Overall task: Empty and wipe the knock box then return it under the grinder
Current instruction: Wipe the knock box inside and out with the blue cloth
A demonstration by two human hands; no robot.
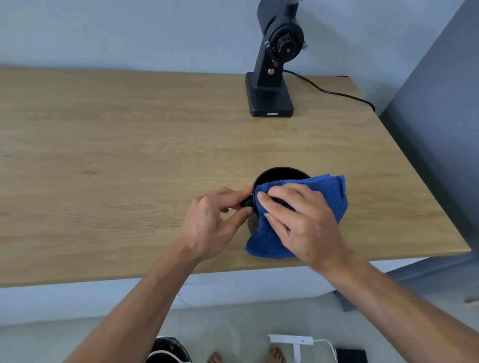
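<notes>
I have one view, from the head camera, looking forward and steeply down across the counter (pixel 122 146). It sits close above the hands, wide enough to catch the back wall, floor and my feet.

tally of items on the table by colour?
Black: 2, grinder and knock box
Blue: 1, cloth
Total: 3
</notes>
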